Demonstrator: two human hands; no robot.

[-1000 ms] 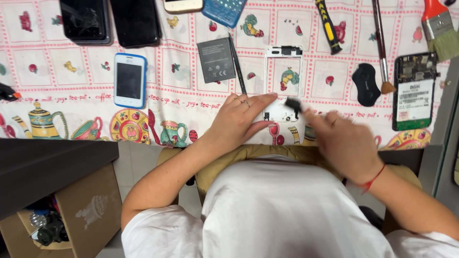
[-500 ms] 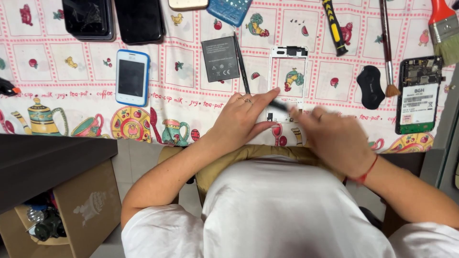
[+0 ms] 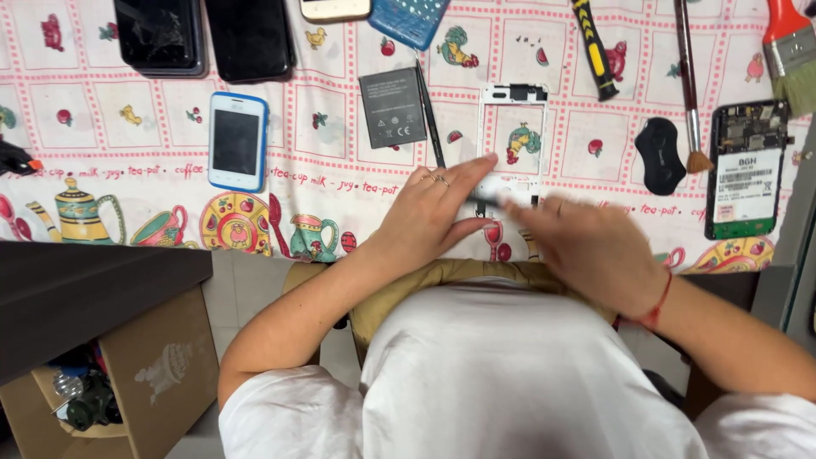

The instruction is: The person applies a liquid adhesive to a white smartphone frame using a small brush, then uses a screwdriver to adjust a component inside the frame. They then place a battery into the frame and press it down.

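Observation:
On the patterned tablecloth lies a white phone frame (image 3: 512,98), empty in the middle. My left hand (image 3: 429,212), with rings on one finger, rests on the frame's lower end and pinches it between fingers and thumb. My right hand (image 3: 591,251) is blurred with motion just right of it, a red thread on the wrist. It grips a thin dark tool (image 3: 483,201) whose tip lies at the frame's bottom edge, against my left fingers.
A black battery (image 3: 392,108) and a black stick (image 3: 429,115) lie left of the frame, with a blue-and-white phone (image 3: 238,140) farther left. On the right are a black oval pad (image 3: 660,155), an opened phone (image 3: 746,170), brushes (image 3: 688,85) and a screwdriver (image 3: 595,47). A cardboard box (image 3: 140,365) sits lower left.
My right hand has slid left with the dark tool, whose tip went from the frame's lower right to my left fingers. My left hand stays on the frame.

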